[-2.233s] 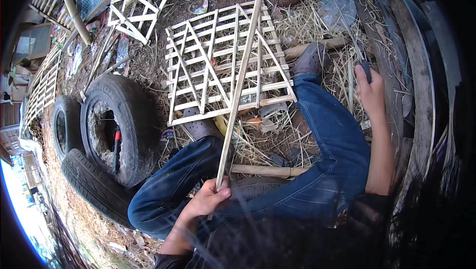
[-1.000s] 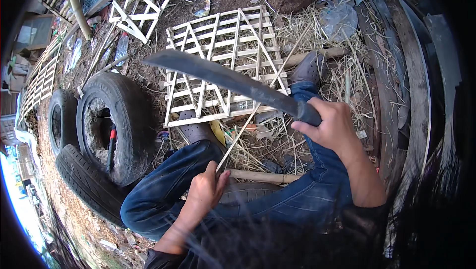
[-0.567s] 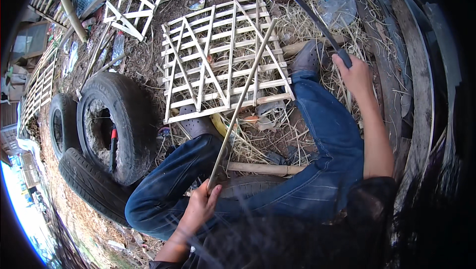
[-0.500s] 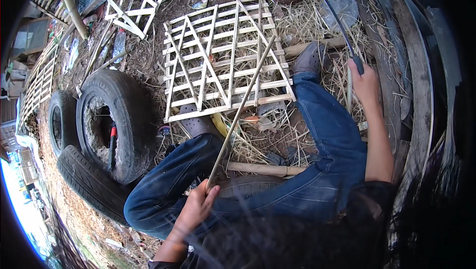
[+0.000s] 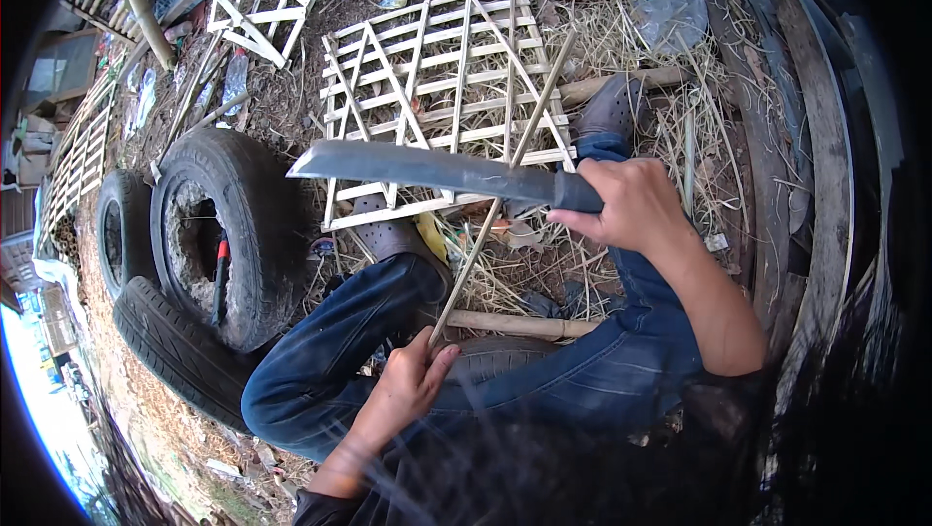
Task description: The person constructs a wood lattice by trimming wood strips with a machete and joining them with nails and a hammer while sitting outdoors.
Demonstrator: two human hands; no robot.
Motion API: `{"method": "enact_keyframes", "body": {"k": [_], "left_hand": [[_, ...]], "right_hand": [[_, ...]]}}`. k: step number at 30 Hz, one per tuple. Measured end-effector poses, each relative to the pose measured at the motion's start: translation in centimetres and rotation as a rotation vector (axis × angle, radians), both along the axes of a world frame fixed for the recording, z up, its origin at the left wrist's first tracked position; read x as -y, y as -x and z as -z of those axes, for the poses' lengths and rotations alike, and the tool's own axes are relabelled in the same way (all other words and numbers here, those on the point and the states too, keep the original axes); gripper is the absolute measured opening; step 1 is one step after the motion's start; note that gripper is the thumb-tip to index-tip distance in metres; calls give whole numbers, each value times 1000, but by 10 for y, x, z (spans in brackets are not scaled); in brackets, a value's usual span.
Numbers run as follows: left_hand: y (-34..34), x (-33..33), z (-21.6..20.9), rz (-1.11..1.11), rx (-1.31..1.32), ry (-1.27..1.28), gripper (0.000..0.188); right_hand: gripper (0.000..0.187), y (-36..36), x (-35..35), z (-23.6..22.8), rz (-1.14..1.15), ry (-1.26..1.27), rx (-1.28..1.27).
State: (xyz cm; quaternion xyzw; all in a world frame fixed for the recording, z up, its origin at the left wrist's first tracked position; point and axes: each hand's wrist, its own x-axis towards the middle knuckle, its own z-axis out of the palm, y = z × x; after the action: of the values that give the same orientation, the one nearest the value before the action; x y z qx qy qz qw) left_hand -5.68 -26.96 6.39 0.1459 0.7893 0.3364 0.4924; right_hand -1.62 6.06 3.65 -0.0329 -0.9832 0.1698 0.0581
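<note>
My right hand (image 5: 636,204) grips the black handle of a machete (image 5: 417,169). Its broad dark blade points left and crosses over a long thin bamboo strip (image 5: 476,259). The near end of that strip is in my closed left hand (image 5: 408,378), above my bent left leg, and its far end slants up and away to the right. Whether blade and strip touch is hard to make out. Beyond them lies a woven lattice panel of pale bamboo slats (image 5: 456,70), partly hidden behind the blade and the strip.
Old tyres (image 5: 243,225) stand and lean at the left, one with a red-and-black handled tool (image 5: 221,279) inside. A second bamboo frame (image 5: 262,7) is at the far left. Straw and shavings (image 5: 573,274) cover the ground between my legs. Weathered planks (image 5: 825,138) run along the right.
The machete has swung from upright at the right to lie flat across the bamboo strip. My right hand has come inward. My left hand and the strip have shifted slightly right.
</note>
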Motion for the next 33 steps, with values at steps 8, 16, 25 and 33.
{"method": "enact_keyframes", "body": {"k": [8,16,25,33], "left_hand": [[2,56,2,-276,266,-99,27],[25,11,5,-369,893,-623,35],[44,-31,-5,-436,903,-901,42],[48,-42,-19,-557,995,-914,51]], "right_hand": [[64,-75,-161,36,1001,23,57],[55,-102,-148,33,1224,702,-102],[46,-43,-87,-1,739,175,-26],[51,-36,-88,7,727,-26,306]]}}
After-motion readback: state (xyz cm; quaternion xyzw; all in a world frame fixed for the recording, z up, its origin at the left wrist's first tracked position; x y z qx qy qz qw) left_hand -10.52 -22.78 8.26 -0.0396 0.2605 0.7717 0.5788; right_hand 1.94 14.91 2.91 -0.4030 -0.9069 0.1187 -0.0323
